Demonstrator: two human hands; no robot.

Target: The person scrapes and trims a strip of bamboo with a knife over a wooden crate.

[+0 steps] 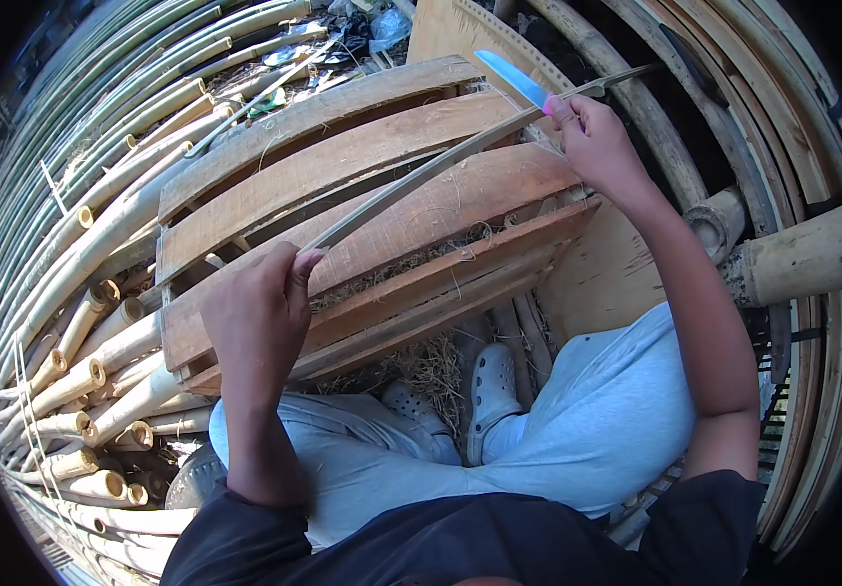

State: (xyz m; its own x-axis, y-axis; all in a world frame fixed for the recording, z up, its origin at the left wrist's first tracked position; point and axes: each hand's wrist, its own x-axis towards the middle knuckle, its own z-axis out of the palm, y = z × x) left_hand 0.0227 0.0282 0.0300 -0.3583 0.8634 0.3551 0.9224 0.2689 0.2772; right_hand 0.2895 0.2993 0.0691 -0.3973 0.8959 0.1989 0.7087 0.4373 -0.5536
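A long thin bamboo strip (pixel 421 176) runs slantwise above a slatted wooden crate (pixel 382 200). Near its lower left end, my left hand (pixel 263 298) is closed round it, thumb along the strip. Toward the upper right, my right hand (pixel 592 137) is closed on a knife with a pink handle (pixel 550 104). The knife's blade (pixel 511 78) points up and left, its lower part beside the strip. Some of my right fingers are hidden, and the strip passes by them and sticks out beyond to the right.
Stacked bamboo poles (pixel 79 254) fill the left side. Thick bamboo (pixel 802 264) and curved wooden slats (pixel 812 420) stand at the right. Below the crate are my bent legs, grey clogs (pixel 492 386) and dry shavings (pixel 426 376). A board (pixel 607 278) leans behind the crate's right end.
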